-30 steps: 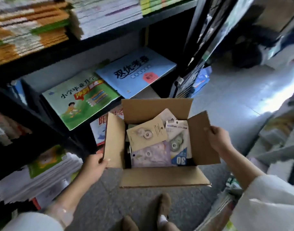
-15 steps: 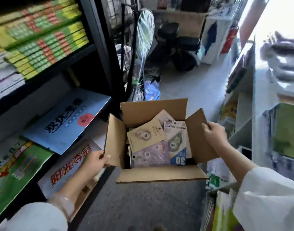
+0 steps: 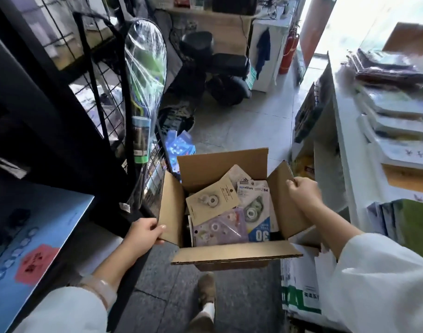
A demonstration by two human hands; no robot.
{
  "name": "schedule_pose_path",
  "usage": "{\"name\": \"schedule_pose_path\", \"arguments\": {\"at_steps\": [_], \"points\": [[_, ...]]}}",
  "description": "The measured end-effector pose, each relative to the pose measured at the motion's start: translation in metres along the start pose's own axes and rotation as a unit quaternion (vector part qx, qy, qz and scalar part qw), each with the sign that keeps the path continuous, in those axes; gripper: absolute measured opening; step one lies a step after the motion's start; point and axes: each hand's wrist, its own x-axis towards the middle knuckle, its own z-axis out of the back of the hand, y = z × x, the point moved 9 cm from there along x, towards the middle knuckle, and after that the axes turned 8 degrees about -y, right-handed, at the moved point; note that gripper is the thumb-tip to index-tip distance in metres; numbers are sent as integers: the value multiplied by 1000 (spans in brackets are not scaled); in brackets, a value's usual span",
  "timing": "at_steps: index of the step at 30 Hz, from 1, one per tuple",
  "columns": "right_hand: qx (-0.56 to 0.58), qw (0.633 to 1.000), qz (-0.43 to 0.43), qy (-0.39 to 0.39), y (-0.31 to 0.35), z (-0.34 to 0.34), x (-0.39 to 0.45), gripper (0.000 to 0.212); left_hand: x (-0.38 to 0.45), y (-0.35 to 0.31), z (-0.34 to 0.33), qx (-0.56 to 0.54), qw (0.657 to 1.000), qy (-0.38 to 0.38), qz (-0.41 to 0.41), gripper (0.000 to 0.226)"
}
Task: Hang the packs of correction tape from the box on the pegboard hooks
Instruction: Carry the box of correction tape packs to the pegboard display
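In a shop aisle, above a grey tiled floor (image 3: 241, 121), an open brown cardboard box (image 3: 220, 169) is held up by its side flaps. The left hand (image 3: 143, 233) grips the left flap, thumb on the inside face and fingers curled behind; the right hand (image 3: 301, 191) is curled tightly over the top edge of the right flap. Inside lie the carded packs of correction tape: a tan kraft-card pack (image 3: 211, 200) with two white rollers on top, tilted; a white-and-blue pack marked "30" (image 3: 256, 212) to its right; and a pale lilac pack (image 3: 220, 230) nearest the person. To the left stands a black wire-grid rack (image 3: 95, 97) with a plastic-wrapped racket (image 3: 145, 68) hanging on it. A black scooter (image 3: 220, 68) is parked farther back, and a white counter (image 3: 345, 150) stacked with books runs along the right.
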Motion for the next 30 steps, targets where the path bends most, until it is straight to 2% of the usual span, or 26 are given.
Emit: {"name": "schedule_pose_path", "arguments": {"at_steps": [7, 11, 17, 23, 30], "points": [[-9, 998, -53, -14, 27, 7, 120, 33, 143, -105, -11, 41, 998, 15, -47, 44], [-2, 998, -53, -32, 49, 16, 197, 32, 212, -162, -27, 42, 996, 38, -62, 35], [6, 1000, -4, 2, 98, -5, 352, 24, 317, -228, -52, 23, 997, 4, -69, 45], [-18, 997, 27, 66, 169, -41, 504, 26, 429, -282, -53, 34, 999, -35, -18, 37], [-31, 991, 101, 85, 283, -76, 633, 33, 533, -311, -27, 28, 996, -79, 30, 38]]}}
